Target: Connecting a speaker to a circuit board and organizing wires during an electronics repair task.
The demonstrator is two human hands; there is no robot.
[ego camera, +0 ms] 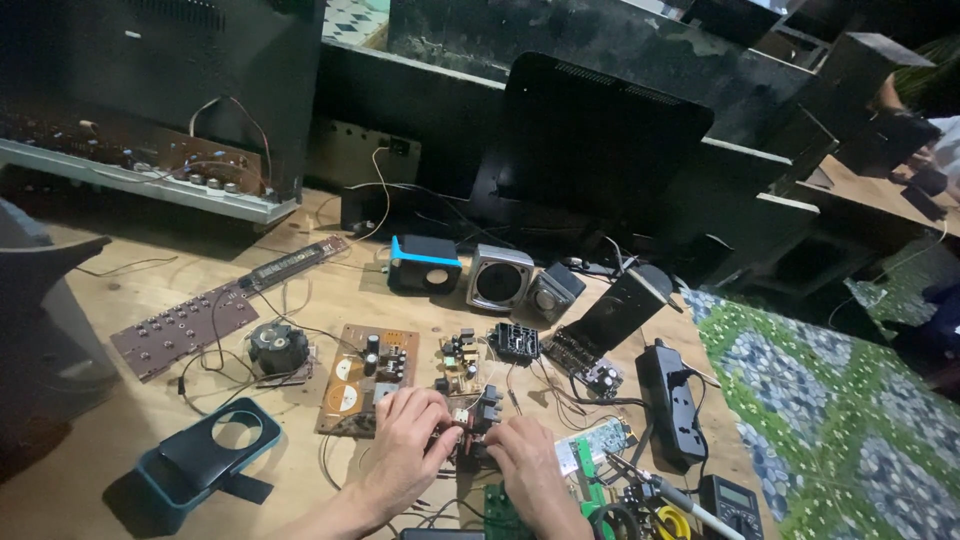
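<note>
small dark part (470, 425) with wires, held low at the front edge of the wooden table (120, 420), between both hands. left hand (405, 440) curls over it from the left, fingers closed on its left side. right hand (525, 455) pinches it from the right, thumb and forefinger clamped on its edge. part is mostly hidden under the fingers; cannot tell its exact shape.

just beside it, to the left: brown circuit board (365, 375) lying flat. just behind: a smaller board with capacitors (462, 355) and a black finned block (516, 340). thin wires run from the held part toward these; which board they join, cannot tell.

risks, judged:
- a pull or twist by either hand could strain the thin wires and tear a joint, since slack looks short.
- soldering iron (665, 492) lies near the right hand, tip toward it; if hot, a sleeve or wrist sweep could touch it.
- power strip (668, 395) sits near, with cords across the boards; a snagged cord could drag loose boards off the edge.
- green board (505, 510) lies right under the wrists; leaning on it could bend leads.

further out: small speakers (498, 278), teal case (205, 450), meter (730, 500).
</note>
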